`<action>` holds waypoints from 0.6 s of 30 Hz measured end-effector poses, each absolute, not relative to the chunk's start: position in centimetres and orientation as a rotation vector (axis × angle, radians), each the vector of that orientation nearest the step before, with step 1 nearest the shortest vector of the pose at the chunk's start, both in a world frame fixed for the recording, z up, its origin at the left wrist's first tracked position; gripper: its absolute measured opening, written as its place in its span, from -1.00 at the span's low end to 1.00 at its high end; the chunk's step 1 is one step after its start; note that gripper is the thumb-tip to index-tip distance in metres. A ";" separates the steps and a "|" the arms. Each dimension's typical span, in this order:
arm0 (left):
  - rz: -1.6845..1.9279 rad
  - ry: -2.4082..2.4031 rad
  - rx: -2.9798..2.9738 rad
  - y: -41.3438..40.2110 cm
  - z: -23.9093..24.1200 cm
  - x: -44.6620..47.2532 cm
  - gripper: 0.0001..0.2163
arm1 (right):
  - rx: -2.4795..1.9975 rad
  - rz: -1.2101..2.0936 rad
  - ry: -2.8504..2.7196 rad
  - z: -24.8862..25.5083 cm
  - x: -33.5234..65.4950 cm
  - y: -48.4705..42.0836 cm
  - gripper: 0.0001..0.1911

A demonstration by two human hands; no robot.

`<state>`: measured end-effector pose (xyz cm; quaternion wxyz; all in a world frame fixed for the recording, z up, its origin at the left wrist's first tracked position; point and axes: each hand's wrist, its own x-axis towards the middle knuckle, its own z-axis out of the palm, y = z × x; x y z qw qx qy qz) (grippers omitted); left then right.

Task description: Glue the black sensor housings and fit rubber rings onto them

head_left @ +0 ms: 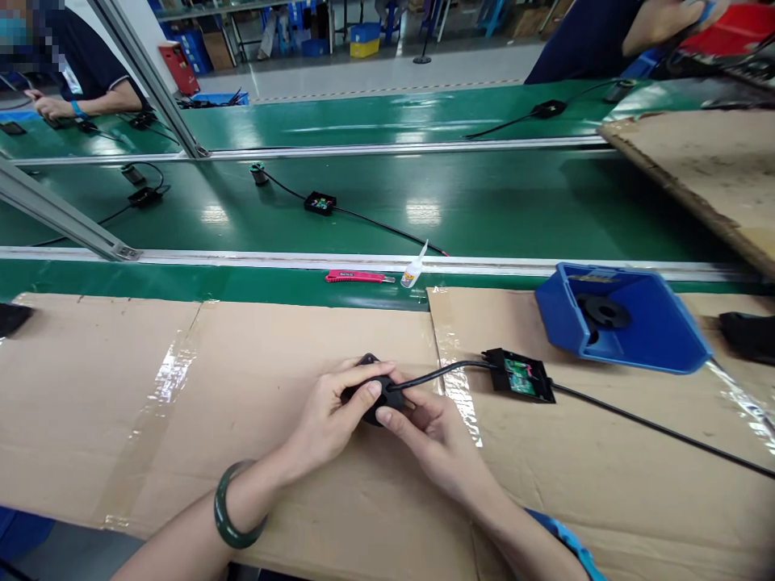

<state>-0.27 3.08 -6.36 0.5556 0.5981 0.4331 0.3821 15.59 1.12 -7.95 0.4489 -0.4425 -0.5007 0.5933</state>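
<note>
Both my hands grip a black plastic part (370, 413) with a cable, just above the cardboard. My left hand (339, 407) closes on its left side, thumb on top. From the right, my right hand (433, 432) pinches the part where the black cable (445, 370) comes out. The fingers hide much of its shape. That cable runs right to an open black box (521, 377) with a green circuit board in it, lying on the cardboard. A second length of cable (654, 433) leaves the box toward the right edge.
A blue bin (642, 323) with black round parts stands at the right. Behind the cardboard (272, 347) lie a red box cutter (358, 277) and a small glue bottle (414, 268). Beyond the metal rail, cabled boxes (320, 202) rest on the green belt. Two people sit opposite.
</note>
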 end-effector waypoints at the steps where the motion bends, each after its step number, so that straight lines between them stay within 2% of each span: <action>1: 0.906 1.028 1.402 3.1 -6.4 -0.2 -0.73 | -1.091 1.451 -1.246 -7.9 15.6 1.1 -0.77; 18: 1.014 1.070 1.313 3.8 -6.5 0.9 -0.80 | -1.169 1.413 -1.268 -7.5 15.1 1.3 -0.71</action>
